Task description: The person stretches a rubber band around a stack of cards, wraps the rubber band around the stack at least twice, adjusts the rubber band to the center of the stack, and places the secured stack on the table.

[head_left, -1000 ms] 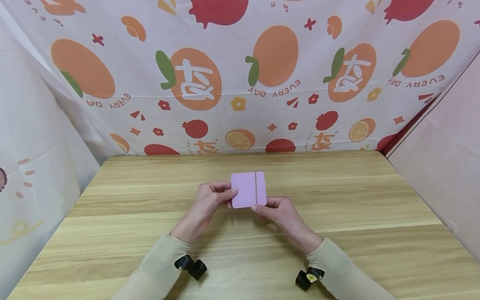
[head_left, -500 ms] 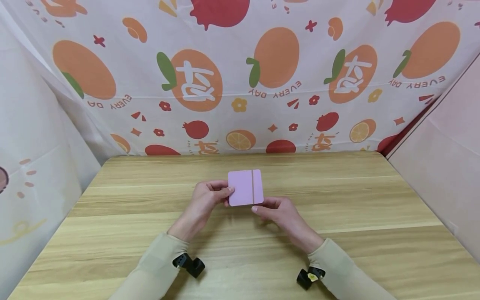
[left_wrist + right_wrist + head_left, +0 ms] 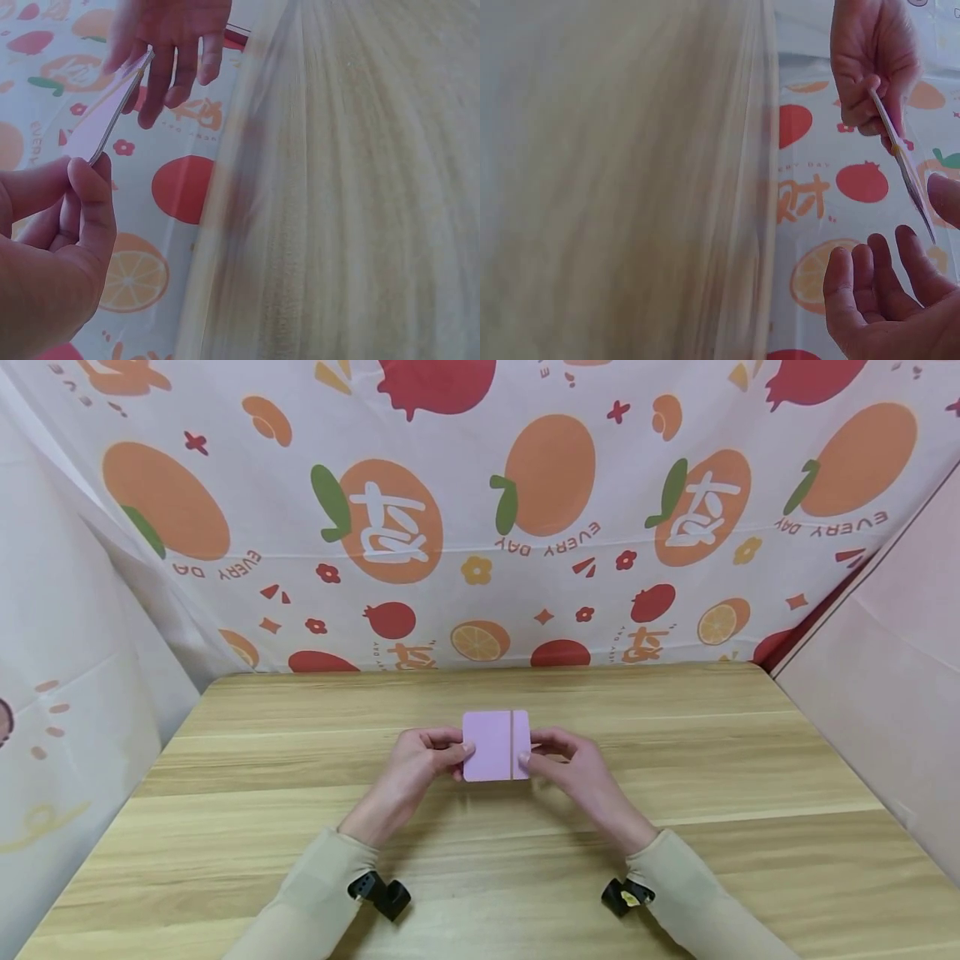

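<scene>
A small square lilac notebook (image 3: pixel 486 745) with rounded corners is held above the table, its cover facing the head camera. A thin tan elastic band (image 3: pixel 512 739) runs down near its right edge. My left hand (image 3: pixel 412 770) pinches the notebook's left edge between thumb and fingers. At the right edge my right hand (image 3: pixel 585 775) has its thumb in front and its fingers behind. The right wrist view shows that hand's fingers (image 3: pixel 881 277) spread, with a gap from the notebook's edge. Seen edge-on in the left wrist view, the notebook (image 3: pixel 109 112) looks thin and closed.
A wooden table (image 3: pixel 712 760) lies beneath both hands. Behind it hangs a white fruit-print cloth (image 3: pixel 465 510), and pale cloth (image 3: pixel 82 610) hangs at the left side. Each sleeve carries a black wrist camera, one left (image 3: pixel 380 893) and one right (image 3: pixel 628 896).
The right hand has let go of the lower right corner and moved up to the right edge. The notebook, still in the left hand, shifted slightly left and up, then back right and down.
</scene>
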A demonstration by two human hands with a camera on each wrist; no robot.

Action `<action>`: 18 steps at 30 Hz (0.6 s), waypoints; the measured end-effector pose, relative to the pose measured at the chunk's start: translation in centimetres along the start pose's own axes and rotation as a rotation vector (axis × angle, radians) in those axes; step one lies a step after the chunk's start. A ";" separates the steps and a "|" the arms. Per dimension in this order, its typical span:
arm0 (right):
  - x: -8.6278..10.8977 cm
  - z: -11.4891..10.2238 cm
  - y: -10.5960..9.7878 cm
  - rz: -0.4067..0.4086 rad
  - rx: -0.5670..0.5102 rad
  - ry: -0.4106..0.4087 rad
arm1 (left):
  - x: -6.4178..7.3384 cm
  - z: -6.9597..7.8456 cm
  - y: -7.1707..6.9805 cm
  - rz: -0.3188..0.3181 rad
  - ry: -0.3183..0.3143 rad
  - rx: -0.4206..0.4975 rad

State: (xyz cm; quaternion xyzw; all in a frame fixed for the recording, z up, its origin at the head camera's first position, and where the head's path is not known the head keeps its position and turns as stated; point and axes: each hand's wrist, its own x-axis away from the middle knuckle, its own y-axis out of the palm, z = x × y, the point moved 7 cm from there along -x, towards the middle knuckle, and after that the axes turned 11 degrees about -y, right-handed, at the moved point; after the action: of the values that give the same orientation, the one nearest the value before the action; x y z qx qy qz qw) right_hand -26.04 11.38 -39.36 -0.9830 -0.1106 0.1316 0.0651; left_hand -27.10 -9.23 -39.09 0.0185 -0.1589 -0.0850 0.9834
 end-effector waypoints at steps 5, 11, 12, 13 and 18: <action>-0.2 -0.4 -0.7 0.029 0.062 -0.048 | 0.0 -0.1 0.3 -0.011 0.003 -0.018; -0.2 -1.4 -1.2 0.064 0.087 -0.097 | 0.2 -0.3 0.8 -0.068 0.012 -0.054; -0.2 -1.4 -1.3 0.068 0.090 -0.106 | 0.2 -0.3 0.9 -0.081 0.016 -0.058; -0.2 -1.5 -1.3 0.072 0.090 -0.114 | 0.2 -0.4 1.1 -0.091 0.019 -0.061; -0.3 -1.4 -1.7 0.091 0.106 -0.153 | 0.1 -0.7 1.6 -0.131 0.022 -0.072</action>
State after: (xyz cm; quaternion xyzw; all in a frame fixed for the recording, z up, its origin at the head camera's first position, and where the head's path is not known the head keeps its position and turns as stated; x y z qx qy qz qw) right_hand -26.27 12.78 -37.67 -0.9693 -0.0632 0.2146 0.1024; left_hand -26.55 -7.64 -39.66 -0.0059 -0.1434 -0.1545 0.9775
